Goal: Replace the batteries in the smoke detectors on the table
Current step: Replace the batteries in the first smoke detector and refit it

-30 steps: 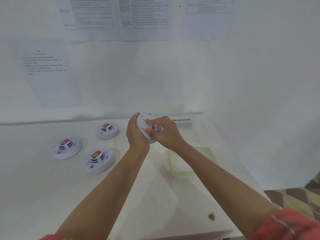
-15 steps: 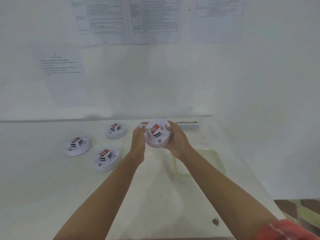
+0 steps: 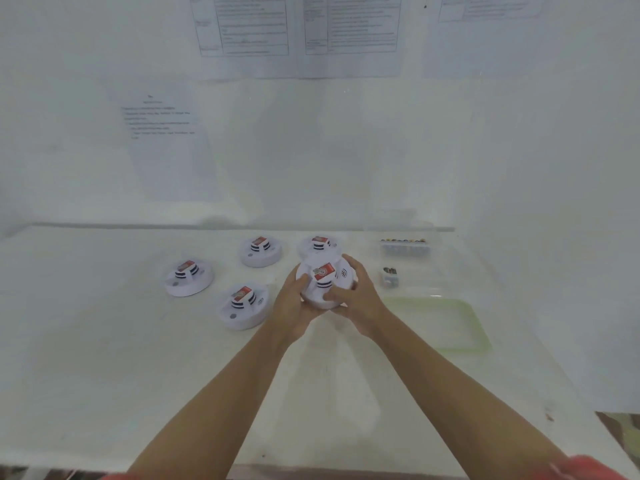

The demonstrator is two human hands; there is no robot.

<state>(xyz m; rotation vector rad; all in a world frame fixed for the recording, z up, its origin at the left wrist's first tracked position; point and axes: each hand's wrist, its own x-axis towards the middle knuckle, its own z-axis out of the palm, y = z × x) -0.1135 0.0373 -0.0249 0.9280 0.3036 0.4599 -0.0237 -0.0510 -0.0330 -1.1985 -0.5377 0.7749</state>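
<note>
The smoke detector [image 3: 317, 292] was held over the table [image 3: 104, 358], label side up. The left hand [image 3: 292, 306] was curled round its left rim and the right hand [image 3: 360, 299] round its right rim. The batteries [image 3: 405, 249] lay to its right (nearer the right hand), so that hand probably suited the reach.

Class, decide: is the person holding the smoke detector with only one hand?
No: the left hand and the right hand both grip the smoke detector above the table.
</note>
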